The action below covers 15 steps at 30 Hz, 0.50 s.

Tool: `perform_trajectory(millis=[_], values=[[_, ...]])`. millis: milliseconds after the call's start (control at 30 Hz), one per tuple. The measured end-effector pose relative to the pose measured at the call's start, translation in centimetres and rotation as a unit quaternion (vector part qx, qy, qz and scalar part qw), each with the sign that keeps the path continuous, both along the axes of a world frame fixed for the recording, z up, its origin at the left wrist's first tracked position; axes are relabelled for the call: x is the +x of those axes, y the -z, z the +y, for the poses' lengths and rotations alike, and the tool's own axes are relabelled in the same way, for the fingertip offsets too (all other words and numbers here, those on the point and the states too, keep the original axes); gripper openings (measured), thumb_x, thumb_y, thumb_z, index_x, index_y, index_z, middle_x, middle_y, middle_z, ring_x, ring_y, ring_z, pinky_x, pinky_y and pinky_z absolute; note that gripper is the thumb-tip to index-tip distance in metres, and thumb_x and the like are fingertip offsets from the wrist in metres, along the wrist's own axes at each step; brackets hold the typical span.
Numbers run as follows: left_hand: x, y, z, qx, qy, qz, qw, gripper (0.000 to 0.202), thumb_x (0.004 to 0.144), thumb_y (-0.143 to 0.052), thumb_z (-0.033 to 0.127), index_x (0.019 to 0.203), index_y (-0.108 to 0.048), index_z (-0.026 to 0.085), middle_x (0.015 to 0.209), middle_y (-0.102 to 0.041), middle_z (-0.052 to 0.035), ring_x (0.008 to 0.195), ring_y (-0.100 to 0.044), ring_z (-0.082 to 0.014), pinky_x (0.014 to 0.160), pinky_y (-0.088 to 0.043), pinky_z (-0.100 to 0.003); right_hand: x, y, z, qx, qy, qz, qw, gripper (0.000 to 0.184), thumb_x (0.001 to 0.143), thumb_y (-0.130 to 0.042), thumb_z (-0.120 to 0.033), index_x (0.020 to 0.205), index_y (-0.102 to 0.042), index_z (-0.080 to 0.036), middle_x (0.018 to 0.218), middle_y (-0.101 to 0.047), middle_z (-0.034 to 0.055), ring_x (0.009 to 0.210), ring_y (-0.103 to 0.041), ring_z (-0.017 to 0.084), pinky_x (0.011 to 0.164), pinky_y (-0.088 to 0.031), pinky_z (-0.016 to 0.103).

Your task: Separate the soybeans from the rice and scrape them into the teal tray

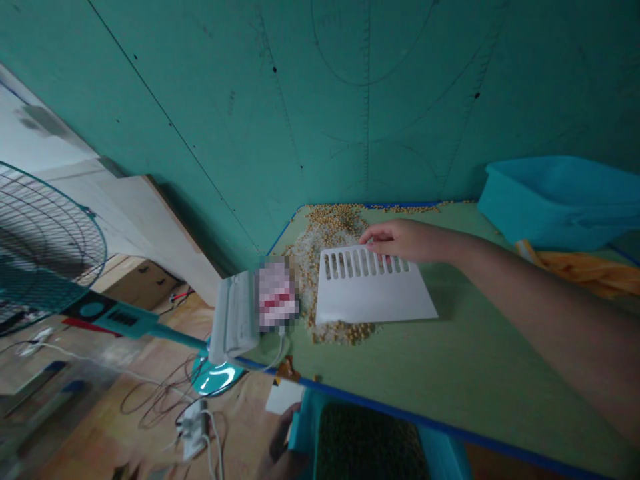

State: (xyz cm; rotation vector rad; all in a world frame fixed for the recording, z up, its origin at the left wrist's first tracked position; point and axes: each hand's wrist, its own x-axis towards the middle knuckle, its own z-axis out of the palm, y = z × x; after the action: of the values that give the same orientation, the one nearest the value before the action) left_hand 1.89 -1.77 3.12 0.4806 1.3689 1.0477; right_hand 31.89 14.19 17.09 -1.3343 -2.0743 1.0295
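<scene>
My right hand (403,240) is closed on the slotted top edge of a white plastic sheet (377,300). The sheet leans over a spread of yellow beans (330,223) mixed with whitish grains (306,253), and more beans (350,332) show along its lower edge. Below the table's front edge, my left hand (285,447), dim and partly cut off by the frame, grips the side of a teal tub (453,453). Dark green, grainy contents (370,443) fill the tub. A small white card (284,397) lies close above that hand.
A blue bin (560,200) and an orange cloth (580,267) are on the right of the green table (450,373). At its left edge stand a grey device (234,317) and a blurred-out phone-like screen (276,293) with a cable. A fan (110,313), cords and a power strip (193,427) are further left.
</scene>
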Motion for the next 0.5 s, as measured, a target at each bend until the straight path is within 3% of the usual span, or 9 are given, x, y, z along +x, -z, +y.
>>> perform_trajectory(millis=[133,400,500], values=[[-0.2,0.1,0.0,-0.016,0.021,-0.017,1.000,0.037,0.040,-0.060,0.006,0.072,-0.069,0.022,0.044,-0.064,0.0020,0.035,-0.051,-0.0124,0.040,-0.040,-0.021,0.2,-0.1,0.0,0.009,0.015,0.008,1.000,0.015,0.079,-0.044,-0.024,0.089,-0.054,-0.018,0.064,-0.052,-0.0010,0.054,-0.048,0.009,0.050,-0.038,0.022],[0.9,-1.1,0.2,-0.011,-0.031,-0.059,0.998,0.035,0.035,-0.059,0.001,0.059,-0.070,0.023,0.046,-0.064,0.0048,0.034,-0.048,-0.0094,0.036,-0.038,-0.019,0.2,0.4,0.0,0.000,-0.010,-0.017,1.000,0.017,0.078,-0.045,-0.028,0.089,-0.055,-0.019,0.064,-0.053,-0.0011,0.054,-0.047,0.009,0.049,-0.036,0.021],[1.2,-1.3,0.1,-0.015,-0.036,-0.058,0.998,0.036,0.035,-0.057,0.000,0.058,-0.071,0.023,0.040,-0.061,0.0056,0.030,-0.041,-0.0045,0.033,-0.029,-0.014,0.1,0.2,-0.2,-0.005,-0.002,-0.005,1.000,0.016,0.078,-0.045,-0.027,0.088,-0.055,-0.020,0.065,-0.053,-0.0011,0.054,-0.047,0.009,0.050,-0.037,0.021]])
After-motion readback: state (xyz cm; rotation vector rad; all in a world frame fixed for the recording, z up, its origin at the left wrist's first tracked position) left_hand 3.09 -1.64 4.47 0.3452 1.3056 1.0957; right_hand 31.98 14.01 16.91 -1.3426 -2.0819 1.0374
